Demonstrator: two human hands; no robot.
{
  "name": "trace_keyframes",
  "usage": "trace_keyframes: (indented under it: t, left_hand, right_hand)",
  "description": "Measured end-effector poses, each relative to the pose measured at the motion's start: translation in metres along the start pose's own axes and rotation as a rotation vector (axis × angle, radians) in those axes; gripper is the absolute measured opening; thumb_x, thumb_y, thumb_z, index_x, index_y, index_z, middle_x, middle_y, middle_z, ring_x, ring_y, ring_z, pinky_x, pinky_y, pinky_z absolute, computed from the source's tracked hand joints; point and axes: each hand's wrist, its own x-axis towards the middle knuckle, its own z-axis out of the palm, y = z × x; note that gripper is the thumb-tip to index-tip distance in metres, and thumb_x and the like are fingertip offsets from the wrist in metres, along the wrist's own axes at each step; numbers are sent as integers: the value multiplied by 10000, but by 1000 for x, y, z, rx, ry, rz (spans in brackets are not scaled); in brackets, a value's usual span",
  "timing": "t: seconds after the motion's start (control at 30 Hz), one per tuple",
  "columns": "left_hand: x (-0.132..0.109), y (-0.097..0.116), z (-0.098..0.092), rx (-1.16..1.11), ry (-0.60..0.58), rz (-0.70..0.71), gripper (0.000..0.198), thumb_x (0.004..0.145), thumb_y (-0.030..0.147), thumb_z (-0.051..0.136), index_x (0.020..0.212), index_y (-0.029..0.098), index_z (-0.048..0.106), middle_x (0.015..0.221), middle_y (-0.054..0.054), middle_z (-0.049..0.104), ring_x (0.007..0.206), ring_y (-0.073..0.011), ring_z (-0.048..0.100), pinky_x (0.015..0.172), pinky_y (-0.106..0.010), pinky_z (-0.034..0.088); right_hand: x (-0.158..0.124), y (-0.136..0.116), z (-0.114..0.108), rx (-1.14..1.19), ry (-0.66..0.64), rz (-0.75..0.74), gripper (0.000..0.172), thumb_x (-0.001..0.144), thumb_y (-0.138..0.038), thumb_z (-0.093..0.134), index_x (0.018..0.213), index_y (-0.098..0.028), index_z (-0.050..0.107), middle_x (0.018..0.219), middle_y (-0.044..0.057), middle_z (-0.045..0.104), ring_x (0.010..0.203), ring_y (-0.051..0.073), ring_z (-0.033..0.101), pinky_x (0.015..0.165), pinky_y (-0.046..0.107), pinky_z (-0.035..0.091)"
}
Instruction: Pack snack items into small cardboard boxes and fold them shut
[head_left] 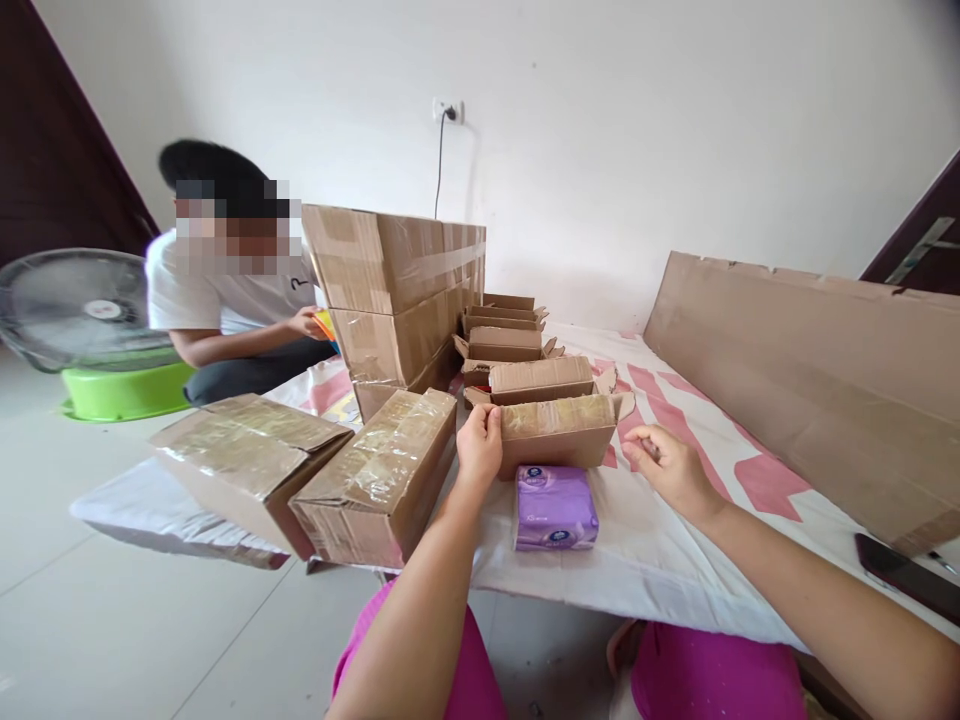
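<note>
My left hand point(480, 442) grips the left end of a small brown cardboard box point(556, 430), the nearest in a row of several small boxes point(517, 345) on a low white table point(675, 560) with pink marks. My right hand point(671, 465) hovers just right of that box, fingers curled in a pinch round something small I cannot make out. A purple pack of tissues point(555, 508) lies on the table just in front of the box, between my hands.
Two taped cartons point(375, 475) point(247, 460) sit at the table's left end, a bigger stack point(397, 290) behind them. A long flat cardboard sheet point(810, 370) leans at the right. A dark phone point(904, 575) lies near the right edge. Another person point(225, 310) sits at the left by a fan point(71, 305).
</note>
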Motion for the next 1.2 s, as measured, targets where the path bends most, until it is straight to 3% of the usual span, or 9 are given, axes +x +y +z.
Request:
trace_keyframes:
  t: [0.1,0.2,0.37,0.53,0.77,0.9,1.07,1.2]
  left_hand:
    - [-2,2,1,10,-12,7,225,910,354,425,845,213,588,739,-10,653,692,-167,586,657,-262,410]
    - [-3,3,2,21,-21,13,225,908,352,435,837,211,594,724,-10,651,680,-168,586,652,-264,412]
    - [-4,4,2,26,-32,25,240,912,360,426,837,208,596,721,-12,651,683,-169,595,646,-258,414]
    - [-3,3,2,30,-43,22,244,911,365,421,843,205,592,723,-16,653,686,-173,601,636,-256,408]
    - [-4,3,2,42,-44,23,242,911,361,423,857,207,601,756,-26,672,718,-184,615,661,-270,417]
    - [-5,5,2,43,-45,37,248,918,357,414,861,207,603,772,-32,676,727,-183,615,671,-274,421]
    - [-6,4,3,39,-54,79,235,912,371,435,865,206,597,757,-20,658,700,-166,595,653,-263,426]
    - [-8,4,0,28,-101,166,366,946,390,352,706,212,563,700,-18,634,705,-162,586,692,-270,439]
  right_hand:
    - [23,-6,4,-23,68,-127,158,915,-297,487,924,-229,629,908,67,625,692,184,611,634,338,518]
    - [44,-7,12,-102,77,-153,136,877,-244,519,945,-220,635,1010,89,613,687,185,612,631,356,525]
    - [64,-7,23,-289,38,-109,111,860,-198,532,919,-218,624,943,72,668,779,231,629,636,356,486]
    - [69,-8,26,-348,35,-92,98,873,-177,522,922,-208,601,970,73,675,836,236,629,641,338,452]
    - [69,-6,27,-582,22,-259,188,913,-188,434,837,-199,606,890,95,655,746,224,594,604,330,401]
    - [64,-6,33,-676,12,-250,189,907,-182,413,841,-175,590,867,132,642,733,248,584,597,342,385]
    - [59,-6,32,-493,4,-166,150,883,-189,414,809,-199,544,843,110,634,702,232,576,580,332,385]
    - [74,1,17,-214,97,-45,182,909,-379,458,844,-229,537,772,35,632,668,195,582,586,306,424]
